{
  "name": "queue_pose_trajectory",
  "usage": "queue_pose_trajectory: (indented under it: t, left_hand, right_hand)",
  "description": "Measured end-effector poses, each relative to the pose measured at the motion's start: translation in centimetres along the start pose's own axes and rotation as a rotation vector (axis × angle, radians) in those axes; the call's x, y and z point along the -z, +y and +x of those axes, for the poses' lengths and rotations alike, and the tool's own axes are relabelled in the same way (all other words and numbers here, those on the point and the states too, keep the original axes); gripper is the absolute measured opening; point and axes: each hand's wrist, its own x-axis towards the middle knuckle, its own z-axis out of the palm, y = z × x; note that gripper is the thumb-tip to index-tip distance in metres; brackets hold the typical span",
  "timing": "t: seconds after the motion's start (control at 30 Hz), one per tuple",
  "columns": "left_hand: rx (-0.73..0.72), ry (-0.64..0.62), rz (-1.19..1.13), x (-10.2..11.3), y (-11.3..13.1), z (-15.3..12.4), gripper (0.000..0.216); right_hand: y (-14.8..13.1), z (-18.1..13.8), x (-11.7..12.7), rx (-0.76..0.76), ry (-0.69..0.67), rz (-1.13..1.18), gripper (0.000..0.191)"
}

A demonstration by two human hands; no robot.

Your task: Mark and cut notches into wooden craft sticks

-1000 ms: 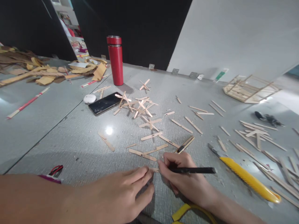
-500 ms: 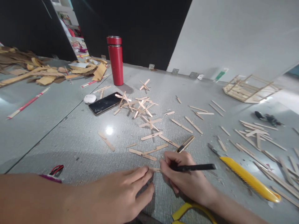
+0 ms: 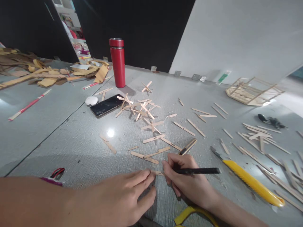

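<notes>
My left hand (image 3: 127, 195) lies flat on the grey table (image 3: 78, 148), its fingertips pressing one end of a short wooden stick (image 3: 158, 173). My right hand (image 3: 187, 181) is closed around a thin black tool (image 3: 201, 171) like a pen or blade, its tip hidden under the fingers at the stick. Both hands meet at that stick near the table's front edge.
Many wooden sticks (image 3: 151, 138) and glued crosses (image 3: 142, 108) are scattered ahead. A yellow utility knife (image 3: 251, 181) lies to the right, a black phone (image 3: 106, 105) and red flask (image 3: 117, 62) behind. A stick frame (image 3: 253, 90) stands far right, cardboard scraps (image 3: 47, 74) far left.
Almost nothing: the right hand has shifted slightly over the stick and the black tool sits a touch more level. The left hand has stayed put.
</notes>
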Motion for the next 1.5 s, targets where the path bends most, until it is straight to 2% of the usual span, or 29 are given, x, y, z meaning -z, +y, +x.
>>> queue_pose_trajectory:
  t: [0.67, 1.07, 1.37, 1.5]
  left_hand:
    - [0.009, 0.015, 0.009, 0.1, 0.06, -0.01, 0.042]
    - [0.0, 0.047, -0.019, -0.37, 0.2, 0.09, 0.029]
    - [0.002, 0.052, -0.004, -0.56, 0.52, -0.03, 0.038]
    - [0.001, 0.039, 0.003, -0.64, 0.52, 0.03, 0.033]
  right_hand:
    - [-0.16, 0.11, -0.03, 0.038, -0.011, -0.062, 0.042]
    - [-0.07, 0.29, -0.44, 0.036, 0.036, -0.006, 0.045]
    - [0.1, 0.46, -0.75, 0.051, 0.027, -0.018, 0.046]
    - [0.15, 0.53, -0.76, 0.054, 0.022, -0.042, 0.046]
